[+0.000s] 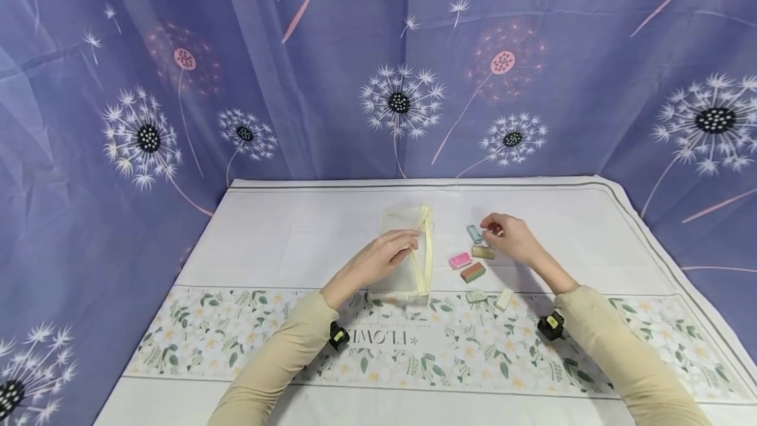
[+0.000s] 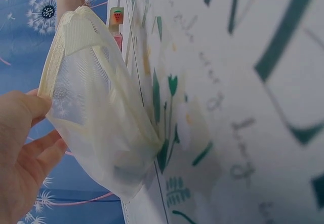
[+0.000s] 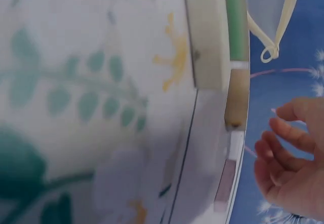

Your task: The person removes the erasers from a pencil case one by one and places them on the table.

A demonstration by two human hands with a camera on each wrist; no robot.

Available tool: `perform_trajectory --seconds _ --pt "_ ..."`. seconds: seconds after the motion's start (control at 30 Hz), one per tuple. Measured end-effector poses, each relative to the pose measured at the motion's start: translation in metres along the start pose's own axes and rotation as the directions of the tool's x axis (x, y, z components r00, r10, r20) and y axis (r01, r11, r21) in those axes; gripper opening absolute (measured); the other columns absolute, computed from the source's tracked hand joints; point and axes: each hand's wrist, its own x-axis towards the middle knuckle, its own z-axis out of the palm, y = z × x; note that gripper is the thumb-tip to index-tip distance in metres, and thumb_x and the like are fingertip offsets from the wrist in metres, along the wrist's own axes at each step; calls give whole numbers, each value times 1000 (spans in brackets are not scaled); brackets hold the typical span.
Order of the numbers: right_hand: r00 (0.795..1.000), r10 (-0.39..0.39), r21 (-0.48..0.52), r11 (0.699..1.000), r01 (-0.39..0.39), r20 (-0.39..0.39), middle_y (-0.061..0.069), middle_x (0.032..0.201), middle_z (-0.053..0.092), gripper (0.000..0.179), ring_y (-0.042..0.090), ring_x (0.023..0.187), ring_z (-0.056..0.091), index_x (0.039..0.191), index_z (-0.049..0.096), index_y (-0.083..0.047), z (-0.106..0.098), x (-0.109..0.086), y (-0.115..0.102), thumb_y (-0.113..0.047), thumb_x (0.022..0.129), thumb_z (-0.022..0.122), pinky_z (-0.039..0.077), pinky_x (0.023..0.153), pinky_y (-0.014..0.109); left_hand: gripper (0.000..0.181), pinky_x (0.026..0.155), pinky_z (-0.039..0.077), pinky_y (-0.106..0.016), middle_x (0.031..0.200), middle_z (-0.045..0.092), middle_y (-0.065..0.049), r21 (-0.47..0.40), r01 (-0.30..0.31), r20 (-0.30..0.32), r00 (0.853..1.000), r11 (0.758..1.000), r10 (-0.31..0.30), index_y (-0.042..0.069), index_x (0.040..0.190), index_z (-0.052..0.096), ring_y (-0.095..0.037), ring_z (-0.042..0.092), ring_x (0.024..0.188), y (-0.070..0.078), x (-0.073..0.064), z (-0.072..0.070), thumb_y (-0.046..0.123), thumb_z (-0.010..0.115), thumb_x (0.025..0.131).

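Observation:
A sheer mesh pouch with a pale yellow zip edge [image 1: 428,248] stands partly upright on the table. My left hand [image 1: 387,255] pinches its yellow edge between thumb and fingers; the left wrist view shows the pouch [image 2: 101,127] hanging from that grip, with a faint dark shape low inside. My right hand [image 1: 510,236], fingers loosely bent and holding nothing, hovers just right of a small blue block [image 1: 474,234] that looks like an eraser. Nearby lie an olive-brown block [image 1: 483,252], a pink one [image 1: 459,260] and a red-and-green one [image 1: 473,273].
Closer to me are a pale green block [image 1: 476,296] and a whitish block [image 1: 504,299]. A white cloth [image 1: 284,229] with a floral band [image 1: 236,334] covers the table. Behind it hangs a purple-blue dandelion curtain [image 1: 331,84].

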Motion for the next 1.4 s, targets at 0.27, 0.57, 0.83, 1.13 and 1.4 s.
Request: perform_trajectory --seconds 0.27,0.57,0.83,1.13,1.4 --pt "989 -143 52 989 142 25 7 88 67 15 18 81 61 102 67 1 12 10 -23 -7 93 59 54 64 24 15 103 51 -25 129 62 -14 10 9 3 1000 1000 -9 7 107 66 -25 59 121 -1 3 0 1 61 93" --pt "972 -167 103 983 151 165 4 94 69 16 14 84 62 106 69 -3 29 20 -44 -10 95 60 55 66 23 15 104 51 -27 128 63 -15 -16 3 10 1000 1000 -3 6 104 65 -25 60 120 -1 3 0 -1 62 91" --pt "941 -251 133 965 225 226 6 95 70 17 11 81 61 107 69 -3 38 28 -57 -7 94 59 55 69 23 14 104 51 -29 128 63 -16 -26 17 1 1000 1000 -17 5 104 65 -27 59 121 -1 1 -1 0 62 92" --pt "893 -314 225 942 250 324 5 97 69 21 11 81 63 112 67 -4 51 35 -67 -14 93 63 58 69 23 14 99 54 -30 129 62 -15 -28 49 -14 999 998 -50 5 103 66 -28 60 119 -2 3 -5 -1 61 92" --pt "876 -331 221 938 266 350 3 92 68 14 8 80 63 104 67 -7 63 37 -73 -12 91 64 58 72 20 11 104 51 -30 128 63 -16 -52 52 -20 998 997 -53 5 100 67 -28 58 122 -1 1 -3 1 60 93"
